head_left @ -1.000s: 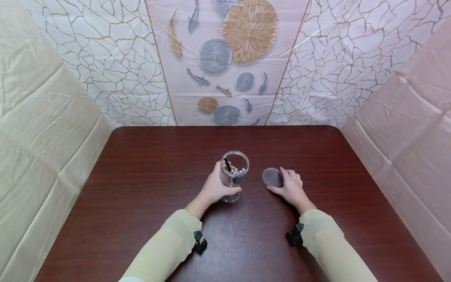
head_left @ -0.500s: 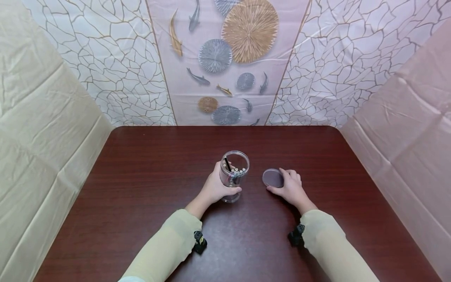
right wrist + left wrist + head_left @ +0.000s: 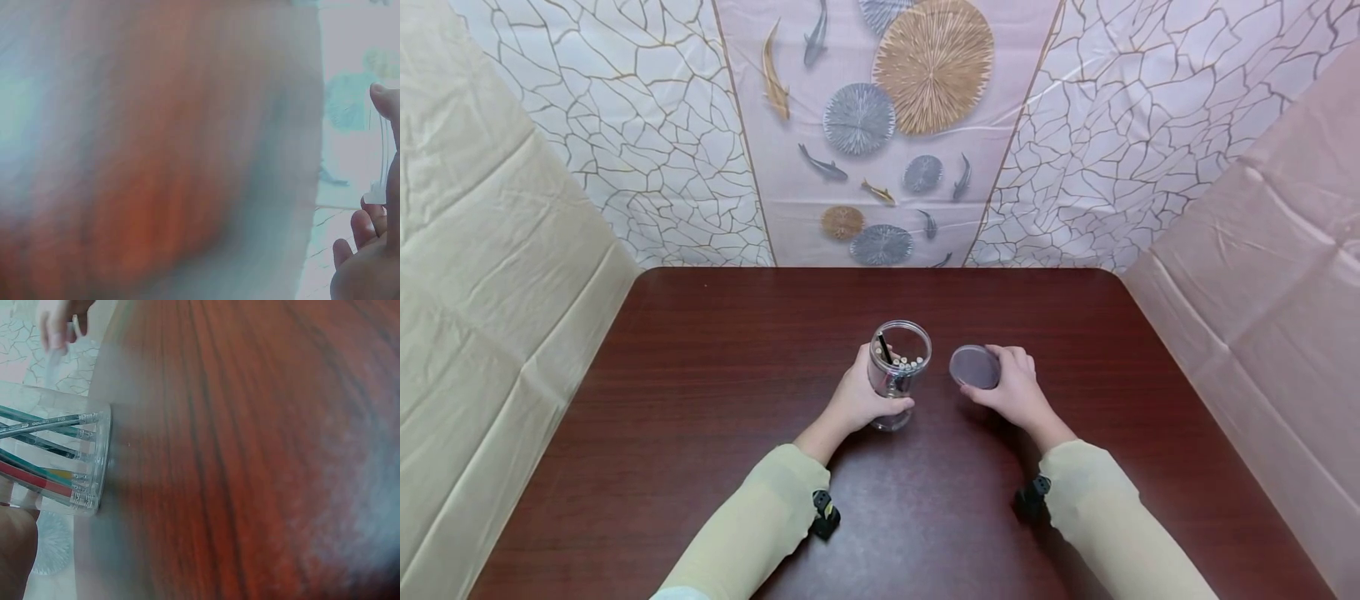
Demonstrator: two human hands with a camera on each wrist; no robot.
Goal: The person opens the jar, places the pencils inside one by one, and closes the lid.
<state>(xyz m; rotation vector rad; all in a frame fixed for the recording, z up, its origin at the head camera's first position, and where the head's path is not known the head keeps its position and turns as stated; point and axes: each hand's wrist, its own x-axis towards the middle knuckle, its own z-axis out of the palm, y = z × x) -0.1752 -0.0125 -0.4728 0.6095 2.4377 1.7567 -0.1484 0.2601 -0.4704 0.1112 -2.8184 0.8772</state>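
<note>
My left hand (image 3: 859,398) grips a clear, open-topped plastic jar (image 3: 893,385) near the middle of the table. Inside the jar lean several pencils (image 3: 47,472), dark, green, red and yellow in the left wrist view; one black pencil (image 3: 883,347) slants apart from the others. To the right of the jar, my right hand (image 3: 1021,390) pinches a round clear lid (image 3: 974,367) by its edge, between thumb and fingers. In the right wrist view the lid (image 3: 379,153) appears edge-on between the thumb above and the fingers below.
Both hands are over a dark red wood-grain table (image 3: 737,350). A patterned cloth backdrop (image 3: 880,192) stands behind its far edge, with plain cream cloth (image 3: 497,292) along the sides. A small black device (image 3: 826,515) is strapped at each sleeve cuff.
My right hand has lifted the lid and moved it slightly away from me and to the left, toward the jar. The left hand and jar stay in place.
</note>
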